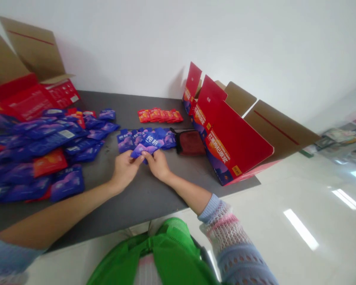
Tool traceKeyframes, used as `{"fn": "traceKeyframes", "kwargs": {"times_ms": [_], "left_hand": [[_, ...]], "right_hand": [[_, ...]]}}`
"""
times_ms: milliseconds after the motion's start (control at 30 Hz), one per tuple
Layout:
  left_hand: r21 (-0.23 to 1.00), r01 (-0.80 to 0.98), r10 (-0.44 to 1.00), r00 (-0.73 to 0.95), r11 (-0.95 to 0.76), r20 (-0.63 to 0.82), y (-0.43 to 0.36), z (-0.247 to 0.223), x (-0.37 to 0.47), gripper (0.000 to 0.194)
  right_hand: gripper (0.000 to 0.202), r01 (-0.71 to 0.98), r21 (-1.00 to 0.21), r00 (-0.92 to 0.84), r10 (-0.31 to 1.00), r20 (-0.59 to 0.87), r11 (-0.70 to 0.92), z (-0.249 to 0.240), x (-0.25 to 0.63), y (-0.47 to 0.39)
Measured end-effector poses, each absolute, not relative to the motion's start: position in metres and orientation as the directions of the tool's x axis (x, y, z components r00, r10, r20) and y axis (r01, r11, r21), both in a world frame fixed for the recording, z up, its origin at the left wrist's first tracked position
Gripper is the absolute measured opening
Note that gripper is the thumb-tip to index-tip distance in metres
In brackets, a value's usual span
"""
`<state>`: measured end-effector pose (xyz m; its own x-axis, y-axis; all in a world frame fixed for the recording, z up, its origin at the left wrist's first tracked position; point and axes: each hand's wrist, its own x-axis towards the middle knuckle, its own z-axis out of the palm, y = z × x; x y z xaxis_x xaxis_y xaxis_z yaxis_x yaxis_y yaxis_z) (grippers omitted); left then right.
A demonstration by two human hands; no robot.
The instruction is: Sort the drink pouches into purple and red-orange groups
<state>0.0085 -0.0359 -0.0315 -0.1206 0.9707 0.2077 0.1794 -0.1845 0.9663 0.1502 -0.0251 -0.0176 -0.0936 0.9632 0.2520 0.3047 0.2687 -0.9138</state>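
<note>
Between both hands is a purple-blue sachet (146,149), held above the grey table. My left hand (125,168) pinches its left lower edge. With thumb and fingers, my right hand (158,163) grips the right lower edge, and the two thumbs nearly meet. Just behind them lies an overlapping row of purple sachets (126,141), partly covered by the held one. Farther back is a fanned row of red sachets (160,115). A dark-edged brown pouch (191,143) lies right of the purple row.
A large heap of purple sachets (47,136) with some red ones spreads over the left of the table (130,206). Behind it stands an open red carton (32,97). Open red cartons (225,146) line the right side, near the table's edge. A white wall (130,47) rises behind.
</note>
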Motion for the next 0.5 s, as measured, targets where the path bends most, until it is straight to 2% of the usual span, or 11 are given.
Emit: {"fn": "traceKeyframes", "kwargs": {"times_ms": [133,300,400,500], "left_hand": [[0.986,0.004,0.986,0.029,-0.164,0.164,-0.038,-0.036,0.013,0.032],[0.989,-0.115,0.980,0.162,-0.097,0.115,-0.032,-0.039,0.013,0.038],[0.992,-0.078,0.960,0.252,-0.103,0.120,-0.035,-0.036,0.012,0.041],[0.994,0.027,0.916,0.392,-0.104,0.085,-0.040,-0.030,0.010,0.038]], "right_hand": [[0.045,0.240,-0.944,-0.135,0.971,0.198,0.226,-0.020,0.161,-0.023],[0.053,0.141,-0.969,-0.069,0.978,0.195,0.203,-0.022,0.164,-0.015],[0.058,0.153,-0.963,-0.002,0.975,0.223,0.221,-0.018,0.169,-0.010],[0.063,0.264,-0.946,0.053,0.976,0.210,0.189,-0.016,0.174,-0.008]]}}
